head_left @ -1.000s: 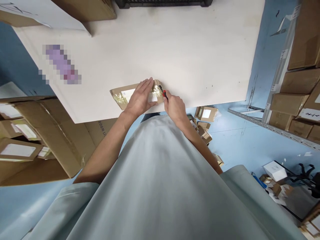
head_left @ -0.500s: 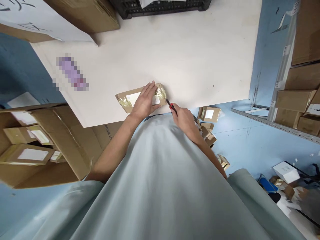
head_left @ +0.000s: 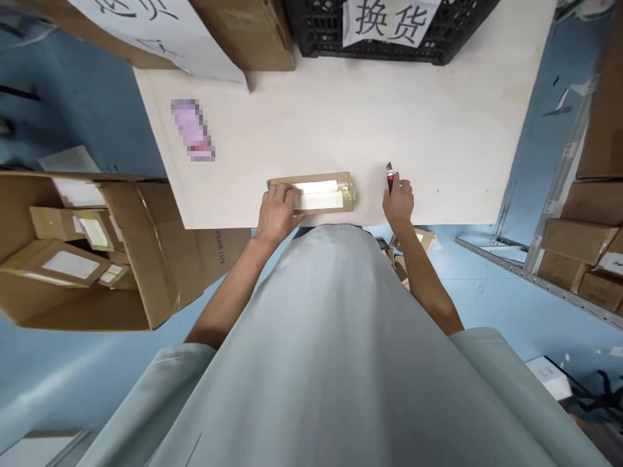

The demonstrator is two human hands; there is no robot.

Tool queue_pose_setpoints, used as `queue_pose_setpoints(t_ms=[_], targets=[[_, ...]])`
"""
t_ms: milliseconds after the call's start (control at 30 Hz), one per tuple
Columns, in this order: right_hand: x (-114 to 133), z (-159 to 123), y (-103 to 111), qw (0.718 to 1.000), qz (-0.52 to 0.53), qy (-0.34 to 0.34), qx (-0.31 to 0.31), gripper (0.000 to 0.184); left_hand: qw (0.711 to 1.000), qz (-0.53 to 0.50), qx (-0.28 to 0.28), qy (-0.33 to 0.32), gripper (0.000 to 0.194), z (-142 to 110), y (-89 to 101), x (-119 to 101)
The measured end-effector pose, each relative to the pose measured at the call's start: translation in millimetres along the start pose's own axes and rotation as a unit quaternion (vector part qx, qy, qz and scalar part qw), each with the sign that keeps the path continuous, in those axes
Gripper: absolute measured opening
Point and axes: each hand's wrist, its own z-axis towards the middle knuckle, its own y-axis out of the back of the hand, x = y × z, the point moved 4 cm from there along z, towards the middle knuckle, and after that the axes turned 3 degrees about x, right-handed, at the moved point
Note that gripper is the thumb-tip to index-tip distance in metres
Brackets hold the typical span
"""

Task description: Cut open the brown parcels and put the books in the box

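A small flat cardboard box (head_left: 324, 179) with white labels and clear tape at its right end lies near the front edge of the white table (head_left: 302, 130). My left hand (head_left: 278, 211) grips its left end, fingers over the top and thumb along the near side. To the right, apart from the box, my right hand (head_left: 398, 202) is closed around a red and black utility knife (head_left: 390, 176). The knife's blade points away from me.
A black plastic crate (head_left: 321, 32) with a paper sign and a brown carton (head_left: 243, 32) stand at the table's back. A pixelated purple item (head_left: 193, 130) lies at left. Below left, an open large carton (head_left: 141, 259) holds several small boxes. Shelved boxes (head_left: 579, 243) are at right.
My right hand has moved the knife from the box's right end out to the right. My left hand has shifted to the box's left end. The view has also turned.
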Motion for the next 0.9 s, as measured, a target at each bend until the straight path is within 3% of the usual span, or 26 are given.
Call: queue_pose_setpoints(t_ms=[167, 233, 333, 533, 633, 733, 900], targets=[[75, -16, 43, 0.976, 0.034, 0.214, 0.007, 0.053, 0.999, -0.011, -0.012, -0.029, 0.054, 4, -3.6, -4], [102, -17, 48, 0.958, 0.024, 0.283, 0.045, 0.050, 0.999, -0.028, -0.022, -0.040, 0.049, 6, -5.2, -3], [124, -11, 48, 0.937, -0.020, 0.333, 0.100, 0.046, 0.998, -0.031, -0.012, -0.052, 0.040, 13, -7.7, -3], [128, 6, 50, 0.913, -0.113, 0.373, 0.121, 0.039, 0.994, 0.085, 0.002, -0.067, 0.020, 18, -12.6, -16], [130, 9, 51, 0.894, -0.161, 0.399, 0.121, 0.043, 0.989, 0.115, 0.006, -0.095, 0.032, 6, -19.9, -22], [132, 5, 50, 0.885, -0.194, 0.407, 0.118, 0.041, 0.991, 0.104, 0.009, -0.083, 0.037, -6, -27.7, -18], [117, 18, 52, 0.920, -0.083, 0.364, 0.116, 0.042, 0.990, 0.115, 0.029, -0.076, 0.036, -16, -38.4, -8]])
